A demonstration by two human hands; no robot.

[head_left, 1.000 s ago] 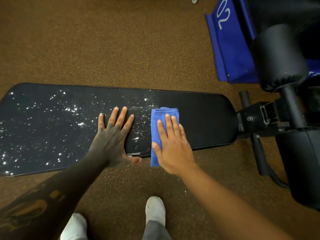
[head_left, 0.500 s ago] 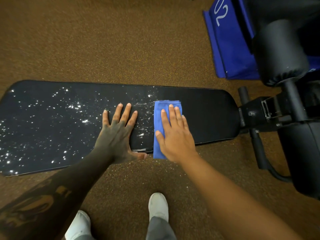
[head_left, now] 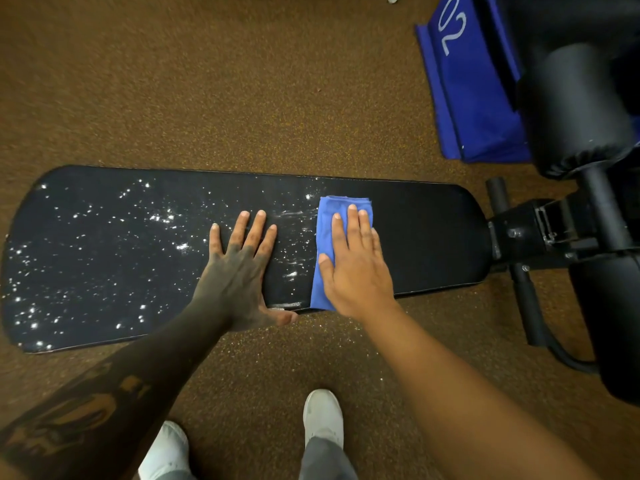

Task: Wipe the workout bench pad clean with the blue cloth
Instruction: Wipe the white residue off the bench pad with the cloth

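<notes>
My right hand (head_left: pixel 356 268) lies flat, palm down, fingers (head_left: pixel 352 223) together & extended on the folded blue cloth (head_left: pixel 323 237), pressing it to the black bench pad (head_left: pixel 426 237), not gripping. Cloth sits right of pad center, long axis across the pad's width, near end draped over the front edge. My left hand (head_left: pixel 239 268) rests flat beside it, fingers spread, empty, thumb off the front edge. Pad runs left-right; white specks (head_left: pixel 166 216) cover the left part, the right part looks clean. Brown floor (head_left: pixel 207 81) underneath.
</notes>
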